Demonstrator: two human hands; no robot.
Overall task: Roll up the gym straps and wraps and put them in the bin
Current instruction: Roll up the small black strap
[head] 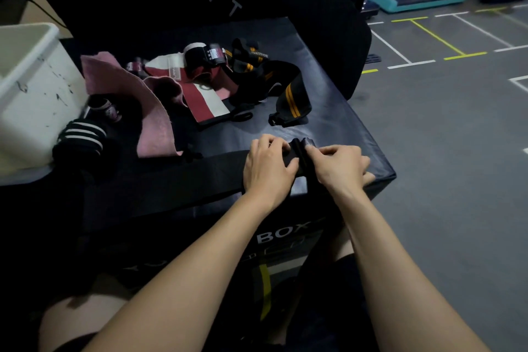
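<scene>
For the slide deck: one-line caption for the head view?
Both hands start rolling a black strap on the black box; loose wraps and white bin behind.

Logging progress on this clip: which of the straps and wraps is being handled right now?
The plain black strap along the box's near edge: both hands, left and right, pinch its rolled end. The striped and pink ones lie untouched farther back.

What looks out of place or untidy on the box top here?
Nothing damaged. Several wraps lie unrolled in a loose heap near the white bin, while both hands grip the black strap at the box edge.
</scene>
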